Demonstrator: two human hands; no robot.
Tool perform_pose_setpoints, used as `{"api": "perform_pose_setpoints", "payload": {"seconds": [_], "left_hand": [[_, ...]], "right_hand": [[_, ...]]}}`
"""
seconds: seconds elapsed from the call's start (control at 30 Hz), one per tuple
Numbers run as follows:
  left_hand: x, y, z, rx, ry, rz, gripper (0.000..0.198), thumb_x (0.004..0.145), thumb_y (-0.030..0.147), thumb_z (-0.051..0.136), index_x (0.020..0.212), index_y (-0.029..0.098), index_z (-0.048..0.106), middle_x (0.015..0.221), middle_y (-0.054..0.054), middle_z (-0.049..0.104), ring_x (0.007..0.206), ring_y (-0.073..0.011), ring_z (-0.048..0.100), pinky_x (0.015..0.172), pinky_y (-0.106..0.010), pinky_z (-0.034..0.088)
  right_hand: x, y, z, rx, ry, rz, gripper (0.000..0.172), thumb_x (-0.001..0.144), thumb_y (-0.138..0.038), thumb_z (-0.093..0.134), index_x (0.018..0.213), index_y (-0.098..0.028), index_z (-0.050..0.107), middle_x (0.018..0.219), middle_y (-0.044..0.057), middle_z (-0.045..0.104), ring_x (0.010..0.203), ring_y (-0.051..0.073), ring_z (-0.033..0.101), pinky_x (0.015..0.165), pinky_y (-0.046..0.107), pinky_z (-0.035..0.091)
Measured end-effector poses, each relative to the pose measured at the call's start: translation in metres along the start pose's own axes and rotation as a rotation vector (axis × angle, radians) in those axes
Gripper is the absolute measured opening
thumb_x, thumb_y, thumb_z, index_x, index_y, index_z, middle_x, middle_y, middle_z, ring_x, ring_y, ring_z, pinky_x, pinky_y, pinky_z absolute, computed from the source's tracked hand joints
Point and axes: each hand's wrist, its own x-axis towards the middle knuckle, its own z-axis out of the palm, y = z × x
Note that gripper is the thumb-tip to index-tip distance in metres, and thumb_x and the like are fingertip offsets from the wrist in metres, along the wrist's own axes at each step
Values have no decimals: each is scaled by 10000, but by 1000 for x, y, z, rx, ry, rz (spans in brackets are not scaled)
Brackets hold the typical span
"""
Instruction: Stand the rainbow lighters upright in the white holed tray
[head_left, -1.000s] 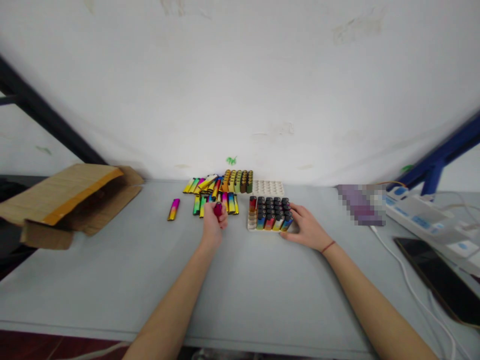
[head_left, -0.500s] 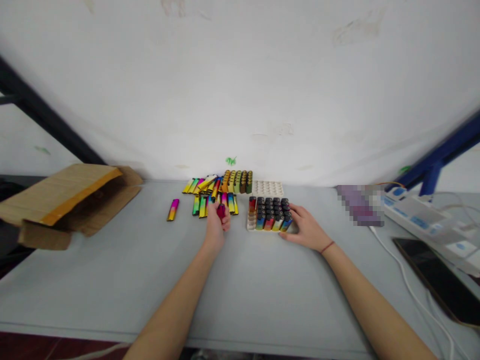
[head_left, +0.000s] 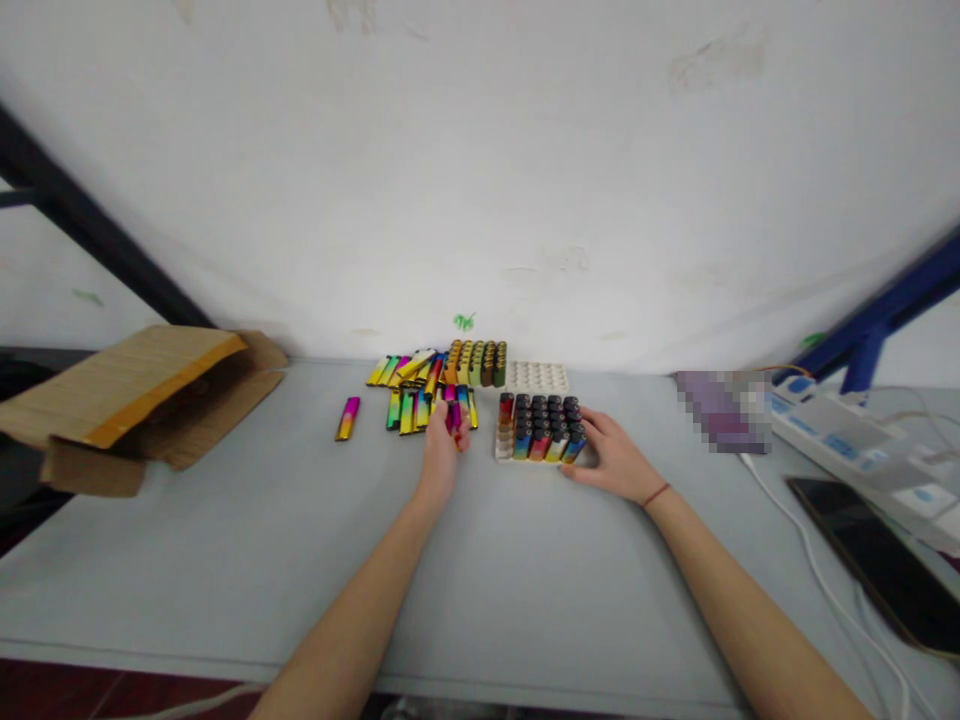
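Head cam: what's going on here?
A person sits at a grey table. The left hand has a grip on a pink-red lighter, beside a heap of loose colourful lighters. The right hand rests against a white tray mostly filled with upright lighters. An empty tray lies behind it, and one lighter lies apart at left.

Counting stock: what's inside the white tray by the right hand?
The white tray holds upright lighters, black caps up. The right hand covers its right edge.
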Motion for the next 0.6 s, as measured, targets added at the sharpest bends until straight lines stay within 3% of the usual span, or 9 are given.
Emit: {"api": "perform_pose_setpoints", "payload": {"seconds": [0.1, 0.17, 0.23, 0.3, 0.47, 0.6], "left_hand": [[-2, -12, 0, 181, -79, 228, 281, 915, 493, 510, 928, 212, 518, 673, 32, 527, 551, -107, 488, 542, -228, 426], [-3, -17, -1, 335, -103, 398, 254, 925, 461, 527, 1004, 220, 544, 859, -23, 587, 766, -150, 588, 709, -285, 503], [-4, -19, -3, 480, -101, 563, 248, 939, 439, 515, 1030, 220, 589, 1018, -74, 593, 996, -199, 592, 883, -352, 503], [-3, -19, -4, 575, -114, 668, 243, 949, 412, 510, 1054, 224, 621, 1076, -87, 601, 1074, -213, 572, 962, -375, 475], [1, -13, -8, 668, -203, 680, 255, 967, 366, 499, 1123, 215, 632, 1044, -71, 684, 933, -186, 621, 892, -343, 492], [0, -13, -8, 768, -258, 701, 255, 960, 337, 509, 1100, 204, 675, 1045, -81, 710, 972, -209, 633, 915, -365, 476]], "right_hand": [[0, 0, -1, -11, -3, -2, 614, 797, -518, 695, 1274, -152, 569, 1346, 187, 557, 1216, 357, 544, 1074, 547, 444], [0, -1, -1, -9, 1, -3, 617, 797, -517, 695, 1277, -151, 567, 1343, 189, 558, 1215, 356, 545, 1073, 545, 444], [0, -1, 0, -3, 2, -6, 620, 800, -520, 691, 1281, -151, 564, 1342, 193, 560, 1214, 355, 547, 1071, 546, 445], [0, -1, 0, 4, 1, -4, 621, 803, -525, 686, 1288, -158, 563, 1343, 191, 560, 1215, 355, 547, 1070, 546, 444], [-1, 0, 0, 2, 1, 12, 651, 802, -552, 682, 1310, -164, 559, 1349, 189, 558, 1221, 358, 541, 1074, 549, 438], [-1, 0, 1, -15, 0, 11, 676, 796, -557, 692, 1305, -131, 565, 1339, 205, 562, 1218, 361, 544, 1079, 534, 438]]}}
